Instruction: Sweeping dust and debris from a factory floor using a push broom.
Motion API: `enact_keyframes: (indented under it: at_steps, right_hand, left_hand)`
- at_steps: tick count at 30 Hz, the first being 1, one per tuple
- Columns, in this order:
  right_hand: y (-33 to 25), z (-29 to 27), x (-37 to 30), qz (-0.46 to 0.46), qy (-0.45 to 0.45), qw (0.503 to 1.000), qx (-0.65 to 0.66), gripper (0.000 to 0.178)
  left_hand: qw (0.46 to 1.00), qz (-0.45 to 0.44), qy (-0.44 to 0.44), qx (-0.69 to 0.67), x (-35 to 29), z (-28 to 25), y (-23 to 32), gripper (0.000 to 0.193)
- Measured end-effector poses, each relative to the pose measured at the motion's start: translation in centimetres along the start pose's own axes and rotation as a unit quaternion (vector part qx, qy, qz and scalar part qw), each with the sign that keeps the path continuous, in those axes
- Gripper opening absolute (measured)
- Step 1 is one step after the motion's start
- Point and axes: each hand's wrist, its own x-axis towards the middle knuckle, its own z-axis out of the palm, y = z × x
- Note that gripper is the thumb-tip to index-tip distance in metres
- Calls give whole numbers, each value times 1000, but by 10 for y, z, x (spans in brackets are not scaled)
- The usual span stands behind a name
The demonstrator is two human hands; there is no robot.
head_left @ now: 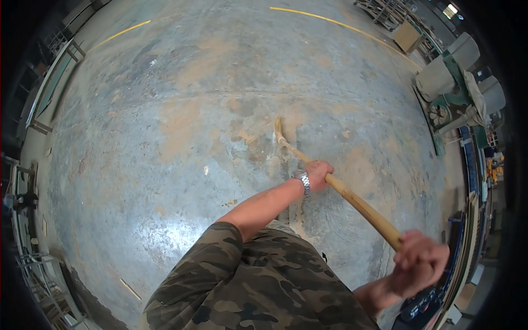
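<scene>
Both hands are on one long-handled broom (366, 208), which runs on a diagonal from near the lower right of the view to the middle of the floor (181, 104). The left hand (318, 174) is wrapped around the handle partway along, nearer the head; its forearm crosses in front of the body, and a silver metal-link wristwatch (304, 184) sits at the wrist. The right hand (422, 257) is clenched about the near end of the handle, close to the body's right side — slightly blurred, so the exact finger placement cannot be read.

Broom head (279, 129): narrow, yellowish, slightly curved, at the far end of the handle and ahead of the left hand. Individual bristles are not resolved; whether the head touches the floor or is just above it cannot be told.

Floor: worn grey-blue, with tan dusty patches on both sides of the broom head. One pale fleck (206, 171) lies left of the left hand; a thin light strip (131, 289) lies at lower left, well apart from the broom.

Surroundings: a camouflage shirt (258, 280) fills the lower middle. A green machine (454, 102) with pale cylindrical bags stands at the right edge — a yellow line (330, 23) marks the floor beyond.
</scene>
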Motion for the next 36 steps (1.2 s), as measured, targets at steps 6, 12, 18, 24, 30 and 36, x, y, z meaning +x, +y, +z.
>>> enact_keyframes:
  at_steps: [6, 12, 18, 24, 30, 36]
  right_hand:
    - [20, -76, 10, -27, -1, 991, 129, 28]
    - [100, -27, 39, 150, -129, 935, 295, 31]
    - [175, 142, 49, 280, -399, 782, 389, 23]
    - [197, 329, 34, 402, -531, 637, 388, 8]
    - [207, 417, 67, 303, -531, 713, 343, 5]
    - [197, 315, 136, 396, -236, 864, 203, 20]
  left_hand:
    - [993, -67, -59, 77, -49, -15, 40, 9]
    - [969, -221, -45, 101, -153, -71, -14, 11]
    - [869, -471, 23, 150, -312, -147, -89, 15]
    - [784, -583, 111, 180, -414, -218, -177, 21]
    - [794, -550, 194, 173, -380, -260, -294, 12]
    - [896, -355, 209, 168, -157, -248, -344, 7]
